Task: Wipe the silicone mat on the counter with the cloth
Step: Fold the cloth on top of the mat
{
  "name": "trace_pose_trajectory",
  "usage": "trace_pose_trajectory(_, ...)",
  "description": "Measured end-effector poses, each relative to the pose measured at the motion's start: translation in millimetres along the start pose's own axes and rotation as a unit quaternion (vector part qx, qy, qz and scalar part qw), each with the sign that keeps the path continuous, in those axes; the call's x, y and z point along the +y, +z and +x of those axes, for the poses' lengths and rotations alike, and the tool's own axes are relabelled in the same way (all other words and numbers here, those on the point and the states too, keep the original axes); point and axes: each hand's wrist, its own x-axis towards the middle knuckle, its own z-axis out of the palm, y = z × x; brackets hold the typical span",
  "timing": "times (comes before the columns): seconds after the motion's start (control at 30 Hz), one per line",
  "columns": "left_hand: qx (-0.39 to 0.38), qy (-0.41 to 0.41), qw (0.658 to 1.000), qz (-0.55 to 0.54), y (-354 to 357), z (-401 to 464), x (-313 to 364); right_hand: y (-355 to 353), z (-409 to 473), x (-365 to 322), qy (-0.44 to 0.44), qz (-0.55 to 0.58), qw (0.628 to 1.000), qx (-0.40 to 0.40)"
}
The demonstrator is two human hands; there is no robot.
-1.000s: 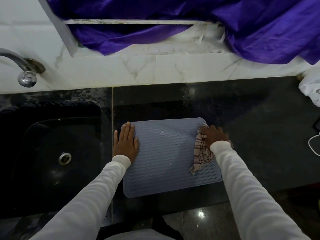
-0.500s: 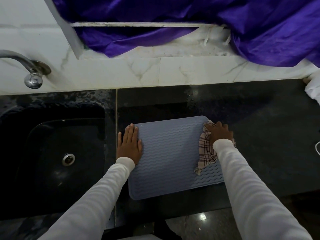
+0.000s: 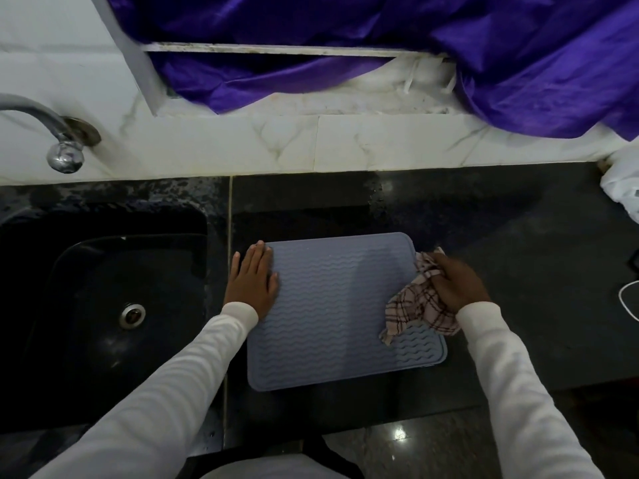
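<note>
Dark bench (image 3: 518, 271), black sink (image 3: 103, 305) at left; grey silicone mat (image 3: 332, 305) lies flat on bench; left hand (image 3: 251, 283) pressed flat on mat's left edge; right hand (image 3: 456, 288) clutches checked cloth (image 3: 411, 309) at mat's right edge

I see both arms covered in long white sleeves of a soft, faintly ribbed knit. Each sleeve ends in a snug, slightly thicker cuff at the wrist, and the fabric lies smooth with only mild folds along the forearms. The left hand (image 3: 251, 283) and the right hand (image 3: 455, 286) are bare, with no gloves, rings or watch that I can make out.
</note>
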Motion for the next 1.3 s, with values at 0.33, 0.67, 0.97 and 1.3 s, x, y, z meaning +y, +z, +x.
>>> trace_pose_trajectory(0.33, -0.224, 0.143, 0.881, -0.392, -62.0, -67.6, 133.4, 18.6, -43.3, -65.8, 0.041, 0.394, 0.913, -0.099)
trace_pose_trajectory(0.67, -0.239, -0.216, 0.528, -0.786, -66.2, -80.0, 166.1, 61.2, -65.8, -65.8, -0.014, 0.363, 0.919, -0.151)
trace_pose_trajectory(0.97, -0.168, -0.116, 0.721, -0.662, -56.0, -92.8, 151.8, 75.0, -80.6, -49.7, -0.105, 0.331, 0.903, -0.255)
trace_pose_trajectory(1.3, -0.145, 0.225, 0.939, -0.215, -59.4, -81.3, 144.1, 77.3, -86.6, -30.1, -0.149, 0.314, 0.902, -0.256)
